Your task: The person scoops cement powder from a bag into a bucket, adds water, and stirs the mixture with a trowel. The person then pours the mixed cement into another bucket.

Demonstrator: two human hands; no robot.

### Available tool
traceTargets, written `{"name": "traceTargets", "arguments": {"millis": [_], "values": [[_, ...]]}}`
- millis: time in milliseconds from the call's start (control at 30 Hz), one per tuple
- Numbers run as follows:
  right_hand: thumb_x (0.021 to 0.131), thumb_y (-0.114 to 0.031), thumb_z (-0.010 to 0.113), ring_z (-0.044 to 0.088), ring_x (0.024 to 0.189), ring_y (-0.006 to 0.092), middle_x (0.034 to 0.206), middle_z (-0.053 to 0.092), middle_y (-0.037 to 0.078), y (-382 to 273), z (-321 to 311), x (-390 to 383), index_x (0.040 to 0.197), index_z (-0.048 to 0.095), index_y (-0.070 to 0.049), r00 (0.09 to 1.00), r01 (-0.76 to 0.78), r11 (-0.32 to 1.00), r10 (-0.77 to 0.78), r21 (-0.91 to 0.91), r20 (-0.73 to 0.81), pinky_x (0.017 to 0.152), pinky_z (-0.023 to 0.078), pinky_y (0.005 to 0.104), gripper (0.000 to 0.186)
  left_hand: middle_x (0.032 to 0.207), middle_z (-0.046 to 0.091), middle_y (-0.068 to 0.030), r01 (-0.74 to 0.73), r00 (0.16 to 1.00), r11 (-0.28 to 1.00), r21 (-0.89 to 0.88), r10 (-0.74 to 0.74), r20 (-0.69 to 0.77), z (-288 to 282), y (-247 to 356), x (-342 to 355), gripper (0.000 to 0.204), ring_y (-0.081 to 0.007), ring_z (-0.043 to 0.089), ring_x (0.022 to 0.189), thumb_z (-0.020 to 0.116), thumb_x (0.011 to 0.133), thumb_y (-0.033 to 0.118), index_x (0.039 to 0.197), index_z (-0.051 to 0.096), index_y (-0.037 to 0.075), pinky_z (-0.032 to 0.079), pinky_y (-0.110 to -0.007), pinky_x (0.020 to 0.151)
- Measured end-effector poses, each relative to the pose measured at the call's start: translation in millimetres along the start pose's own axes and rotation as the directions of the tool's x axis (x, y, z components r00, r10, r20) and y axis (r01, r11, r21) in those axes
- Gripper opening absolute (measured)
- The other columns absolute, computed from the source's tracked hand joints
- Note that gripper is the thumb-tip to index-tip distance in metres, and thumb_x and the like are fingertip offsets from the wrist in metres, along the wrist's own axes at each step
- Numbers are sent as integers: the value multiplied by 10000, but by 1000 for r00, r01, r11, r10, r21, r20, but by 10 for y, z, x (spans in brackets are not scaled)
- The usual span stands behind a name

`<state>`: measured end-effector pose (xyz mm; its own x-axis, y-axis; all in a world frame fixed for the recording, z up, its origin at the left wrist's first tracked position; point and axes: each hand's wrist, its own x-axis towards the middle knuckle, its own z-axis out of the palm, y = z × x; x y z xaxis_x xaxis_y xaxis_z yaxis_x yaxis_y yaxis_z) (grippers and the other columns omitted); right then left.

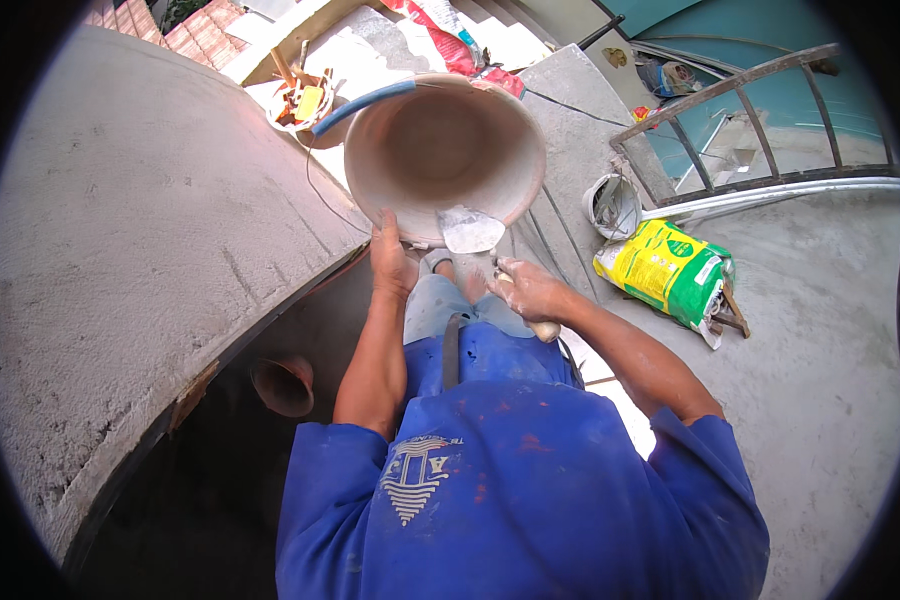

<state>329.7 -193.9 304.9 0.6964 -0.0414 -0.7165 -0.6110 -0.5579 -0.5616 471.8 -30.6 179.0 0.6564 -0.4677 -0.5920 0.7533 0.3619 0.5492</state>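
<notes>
My left hand (392, 255) grips the lower-left rim of a large pale plastic bucket (440, 135), tipped so that its round mouth and inside face me; a blue tube lies at its upper left. My right hand (530, 290) is closed round the wooden handle of a trowel (470, 230), whose whitish, coated blade is at the lower rim of the bucket. My legs in light shorts are below the bucket.
A curved concrete ledge (130, 230) fills the left, with a small bucket (282, 385) in shadow below. Steps (550, 80), a metal railing (750, 115), a white pail (615, 205), pale pipes and a yellow-green sack (660, 275) are at right. A tool container (300, 105) stands behind.
</notes>
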Motion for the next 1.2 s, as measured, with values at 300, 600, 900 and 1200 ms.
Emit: {"name": "traceTargets", "arguments": {"millis": [300,600,900,1200], "values": [[966,-220,487,637,1053,371,1060,659,270,-209,291,109,1002,684,51,947,90,994,-103,-55,-304,915,502,456,337,1380,520,-137,-49,995,998,50,44,89,34,278,74,553,-327,564,1247,438,1054,473,1440,382,81,555,-546,925],[986,-350,517,554,1241,443,1285,568,365,-533,-91,485,1357,488,124,999,33,997,-31,67,-32,1069,412,445,603,1362,528,-123,-47,998,985,167,42,39,112,548,113,586,-318,580,1207,517,1026,473,1462,366,112,574,-523,881],[960,-203,462,641,1107,400,1102,656,328,-885,-254,657,986,680,64,992,87,996,-87,-8,-89,967,479,474,346,1294,587,-95,-171,985,962,212,165,43,148,425,336,533,-248,593,1182,525,1036,426,1426,427,76,549,-447,899],[978,-356,528,607,1141,445,1217,598,354,-681,-540,757,1149,612,116,957,201,930,-118,-309,265,958,467,464,509,1301,602,-86,-225,967,953,204,243,-70,253,300,62,452,-207,608,1111,567,1035,351,1384,501,73,529,-363,906]]}}
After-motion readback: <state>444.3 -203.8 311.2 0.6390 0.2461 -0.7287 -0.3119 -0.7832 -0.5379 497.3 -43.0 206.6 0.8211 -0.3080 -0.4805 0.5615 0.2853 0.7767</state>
